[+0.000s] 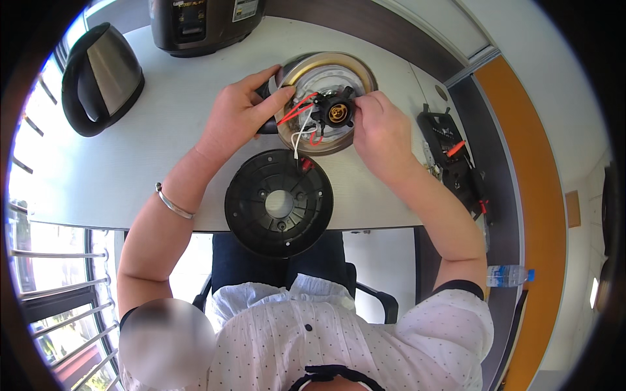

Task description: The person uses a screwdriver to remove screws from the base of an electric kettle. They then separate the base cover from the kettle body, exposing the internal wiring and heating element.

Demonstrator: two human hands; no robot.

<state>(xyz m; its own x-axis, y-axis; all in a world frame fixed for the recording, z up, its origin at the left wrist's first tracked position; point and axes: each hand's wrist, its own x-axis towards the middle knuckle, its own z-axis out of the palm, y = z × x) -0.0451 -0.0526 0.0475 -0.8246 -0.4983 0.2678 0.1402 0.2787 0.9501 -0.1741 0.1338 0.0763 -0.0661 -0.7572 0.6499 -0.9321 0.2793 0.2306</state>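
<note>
An upturned metal kettle body [366,73] lies on the table with its underside exposed. My left hand [238,111] grips its left side by the dark handle, thumb on the rim. In the middle sits a black round connector [338,113] with a brass-coloured centre. The closed fingers of my right hand [385,130] pinch its right edge; the fingertips are partly hidden. Red wires [291,115] and a white wire [297,138] run from the connector area. Nearer to me, a black round base cover [251,205] with a central hole overhangs the table's front edge.
A steel-and-black kettle [107,78] stands at the left. A dark appliance [205,26] is at the back. Along the right side lies an open black tool case [450,140] with an orange-red tool [456,148]. A water bottle [507,276] appears farther right.
</note>
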